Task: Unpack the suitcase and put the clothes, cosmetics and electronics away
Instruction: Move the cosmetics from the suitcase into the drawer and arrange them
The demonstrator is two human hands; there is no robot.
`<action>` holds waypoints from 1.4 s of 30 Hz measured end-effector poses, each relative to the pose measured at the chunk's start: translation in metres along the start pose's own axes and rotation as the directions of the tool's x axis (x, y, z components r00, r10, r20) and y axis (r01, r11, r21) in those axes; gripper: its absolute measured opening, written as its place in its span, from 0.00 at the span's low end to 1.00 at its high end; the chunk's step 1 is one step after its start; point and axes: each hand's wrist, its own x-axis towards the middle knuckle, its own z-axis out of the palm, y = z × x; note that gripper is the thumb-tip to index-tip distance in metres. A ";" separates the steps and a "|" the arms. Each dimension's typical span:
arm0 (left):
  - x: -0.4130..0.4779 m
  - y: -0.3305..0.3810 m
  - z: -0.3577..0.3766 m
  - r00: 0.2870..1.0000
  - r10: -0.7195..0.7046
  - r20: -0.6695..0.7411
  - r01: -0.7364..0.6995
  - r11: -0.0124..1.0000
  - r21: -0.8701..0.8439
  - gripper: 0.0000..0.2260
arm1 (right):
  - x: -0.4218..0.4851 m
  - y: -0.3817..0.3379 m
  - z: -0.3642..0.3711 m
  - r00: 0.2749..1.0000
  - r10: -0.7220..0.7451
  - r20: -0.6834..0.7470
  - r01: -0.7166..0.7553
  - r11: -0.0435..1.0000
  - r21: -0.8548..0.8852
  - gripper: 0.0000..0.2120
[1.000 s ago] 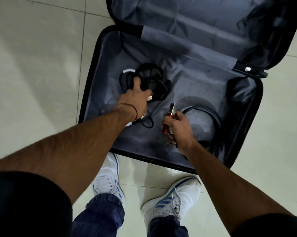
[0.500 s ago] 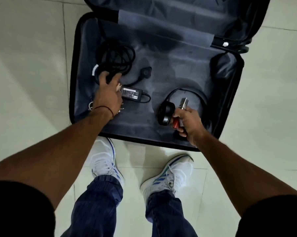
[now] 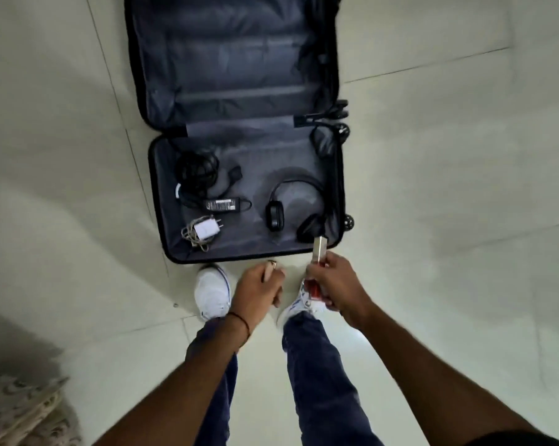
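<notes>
**Above the shoes, both hands hold small items clear of the suitcase**

Nearest the camera, over the white shoes point(image 3: 212, 292) on the tiled floor point(image 3: 432, 188), the left hand point(image 3: 255, 289) curls round a slim gold-tipped stick point(image 3: 269, 268). Just beside it, the right hand point(image 3: 336, 284) clasps a red and silver tube point(image 3: 320, 252), silver end pointing away over the case's near rim. Patterned fabric point(image 3: 20, 410) lies at the lower left corner.

Beyond the hands, the suitcase point(image 3: 255, 156) lies open on the floor. Its near half holds a white charger point(image 3: 205, 233) with bundled cord, then a black power brick point(image 3: 222, 205) and a coiled black cable point(image 3: 196, 170) on the left, and headphones point(image 3: 291, 204) on the right. Farthest off lies the grey-lined other half.
</notes>
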 end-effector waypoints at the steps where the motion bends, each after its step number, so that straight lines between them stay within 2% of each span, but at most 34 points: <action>1: -0.030 0.012 0.005 0.999 0.006 0.039 -0.007 0.999 0.035 0.11 | -0.034 0.001 -0.007 1.000 -0.007 -0.012 0.007 1.000 -0.014 0.04; 3: -0.086 0.038 0.015 0.997 0.049 0.059 -0.053 0.995 0.085 0.11 | -0.100 0.002 -0.023 0.997 -0.047 -0.055 0.045 0.998 -0.054 0.05; 6: -0.166 0.084 0.035 0.988 0.110 0.108 -0.122 0.986 0.117 0.11 | -0.202 0.000 -0.057 0.991 -0.057 -0.125 0.058 0.998 0.005 0.04; 9: -0.226 0.117 0.059 0.948 0.177 0.263 -0.232 0.953 0.194 0.08 | -0.288 0.007 -0.090 0.969 -0.091 -0.229 0.127 0.981 0.145 0.03; 12: -0.277 0.154 0.101 0.892 0.209 0.401 -0.321 0.918 0.234 0.07 | -0.356 0.017 -0.126 0.917 -0.115 -0.382 0.230 0.935 0.269 0.06; 14: -0.318 0.176 0.147 0.834 0.211 0.510 -0.383 0.887 0.258 0.08 | -0.401 0.041 -0.158 0.858 -0.087 -0.505 0.304 0.880 0.365 0.09; 17: -0.356 0.192 0.202 0.769 0.200 0.607 -0.432 0.863 0.263 0.08 | -0.444 0.070 -0.185 0.793 -0.031 -0.609 0.399 0.782 0.479 0.11; 22: -0.434 0.200 0.337 0.579 0.130 0.805 -0.613 0.720 0.325 0.11 | -0.524 0.152 -0.246 0.675 0.124 -0.727 0.571 0.536 0.621 0.11; 25: -0.475 0.192 0.417 0.464 0.071 0.883 -0.691 0.653 0.311 0.11 | -0.563 0.202 -0.290 0.603 0.185 -0.776 0.679 0.391 0.621 0.15; 28: -0.504 0.187 0.481 0.388 0.031 0.921 -0.734 0.614 0.289 0.12 | -0.589 0.234 -0.335 0.534 0.207 -0.820 0.775 0.268 0.572 0.13; 31: -0.519 0.189 0.551 0.318 -0.012 0.948 -0.750 0.609 0.259 0.13 | -0.603 0.257 -0.391 0.433 0.223 -0.873 0.859 0.192 0.475 0.12; 36: -0.523 0.210 0.680 0.214 -0.020 0.977 -0.744 0.645 0.176 0.13 | -0.613 0.279 -0.500 0.323 0.231 -0.918 0.907 0.203 0.370 0.23; 40: -0.522 0.243 0.806 0.141 0.001 0.990 -0.778 0.618 0.110 0.11 | -0.615 0.292 -0.624 0.257 0.241 -0.936 0.920 0.234 0.313 0.21; 42: -0.527 0.257 0.864 0.151 0.020 0.988 -0.770 0.629 0.104 0.10 | -0.620 0.295 -0.683 0.245 0.301 -0.921 0.915 0.241 0.322 0.21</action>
